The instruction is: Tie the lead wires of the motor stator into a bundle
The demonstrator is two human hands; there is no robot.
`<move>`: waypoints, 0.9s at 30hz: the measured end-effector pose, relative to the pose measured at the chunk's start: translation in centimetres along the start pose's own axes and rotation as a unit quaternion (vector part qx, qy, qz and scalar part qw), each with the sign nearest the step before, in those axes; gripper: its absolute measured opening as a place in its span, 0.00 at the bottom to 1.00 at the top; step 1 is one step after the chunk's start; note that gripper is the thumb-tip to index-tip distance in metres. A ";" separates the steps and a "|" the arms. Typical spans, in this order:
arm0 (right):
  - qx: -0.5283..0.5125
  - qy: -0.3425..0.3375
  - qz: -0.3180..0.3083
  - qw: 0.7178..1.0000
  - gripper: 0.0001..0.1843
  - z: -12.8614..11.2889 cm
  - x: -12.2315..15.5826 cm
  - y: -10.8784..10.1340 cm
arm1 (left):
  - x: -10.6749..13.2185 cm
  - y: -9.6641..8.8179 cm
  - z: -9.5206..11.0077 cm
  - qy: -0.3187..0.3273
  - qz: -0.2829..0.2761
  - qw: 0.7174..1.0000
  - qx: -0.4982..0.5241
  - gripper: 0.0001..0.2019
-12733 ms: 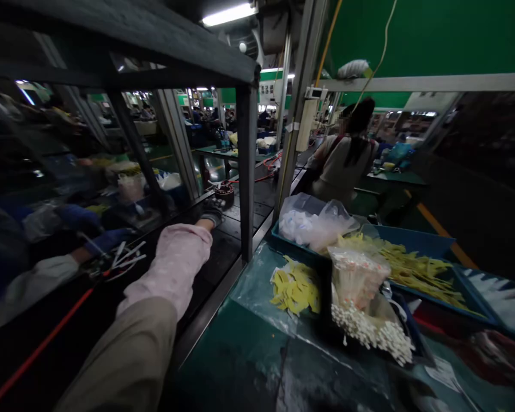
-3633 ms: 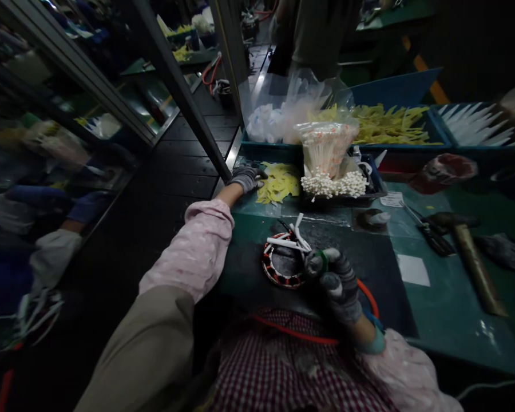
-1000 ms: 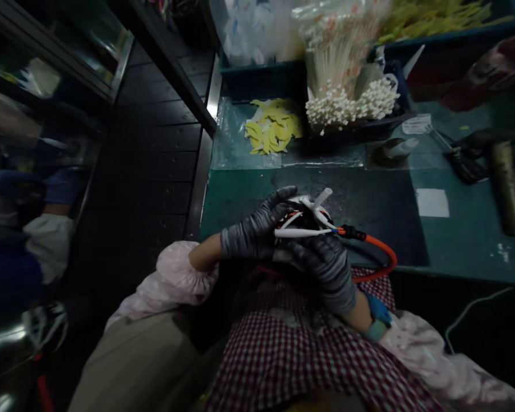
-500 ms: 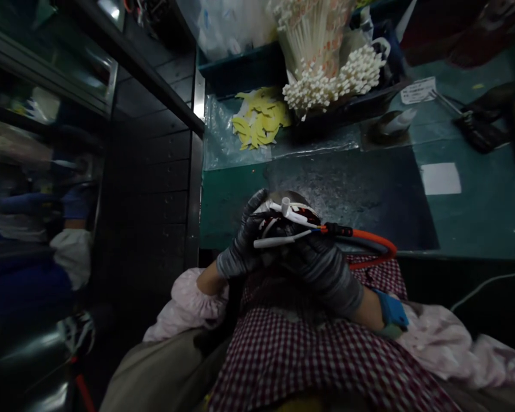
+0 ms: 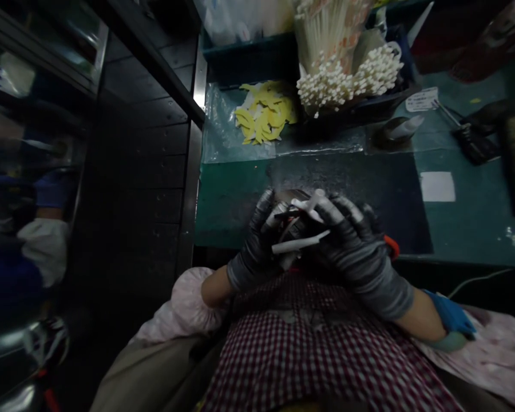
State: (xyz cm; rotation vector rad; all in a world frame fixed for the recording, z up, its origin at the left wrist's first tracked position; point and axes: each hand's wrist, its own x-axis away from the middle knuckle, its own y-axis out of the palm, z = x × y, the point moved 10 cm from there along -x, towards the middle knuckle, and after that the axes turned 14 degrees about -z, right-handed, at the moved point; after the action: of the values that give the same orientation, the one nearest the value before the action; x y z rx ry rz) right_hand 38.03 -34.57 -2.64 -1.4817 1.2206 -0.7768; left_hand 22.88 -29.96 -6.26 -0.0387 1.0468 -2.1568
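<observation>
At the near edge of the green bench [image 5: 476, 229], left hand [image 5: 257, 246] and right hand [image 5: 360, 252] both clasp the round wound coil with white sleeved leads [image 5: 298, 226]; those loose leads could snag between gloved fingers.

both gloved hands, left hand [image 5: 257, 246] and right hand [image 5: 356, 252], curled together.

grey gloves [image 5: 360, 257], yellow slips [image 5: 264, 117], checked apron [image 5: 309, 355]

A round wound coil [image 5: 289, 229] with white sleeved leads [image 5: 300, 245] is held at the near table [image 5: 227, 194] edge, mostly hidden; an orange cable [image 5: 392, 246] is attached.
</observation>
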 end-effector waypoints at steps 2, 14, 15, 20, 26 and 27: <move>-0.023 0.006 -0.044 0.999 0.30 1.0 -0.5 1.2 | -0.5 -0.9 2.5 0.085 0.031 0.995 -0.042 0.38; -0.125 -0.028 -0.045 0.991 0.42 3.8 -0.9 2.4 | -0.8 -0.7 2.9 0.074 -0.042 0.996 -0.005 0.42; -0.134 -0.025 -0.043 0.990 0.42 3.9 -0.9 2.4 | -0.8 -0.8 3.0 0.079 -0.042 0.996 -0.008 0.42; -0.124 -0.009 -0.037 0.992 0.40 4.4 -0.7 2.8 | -1.0 -0.7 3.1 0.075 -0.070 0.995 0.011 0.44; -0.111 -0.057 -0.049 0.991 0.40 3.6 -0.6 2.3 | -1.1 -1.0 3.3 0.047 -0.067 0.997 0.015 0.46; -0.111 -0.064 -0.056 0.990 0.39 3.5 -0.7 2.2 | -1.1 -1.0 3.3 0.046 -0.069 0.997 0.012 0.45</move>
State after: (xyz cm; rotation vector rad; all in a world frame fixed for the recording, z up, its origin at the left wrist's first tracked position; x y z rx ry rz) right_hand 40.36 -32.82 -5.63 -1.7662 1.1626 -0.6228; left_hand 24.20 -31.07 -3.07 0.0003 1.0998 -2.3131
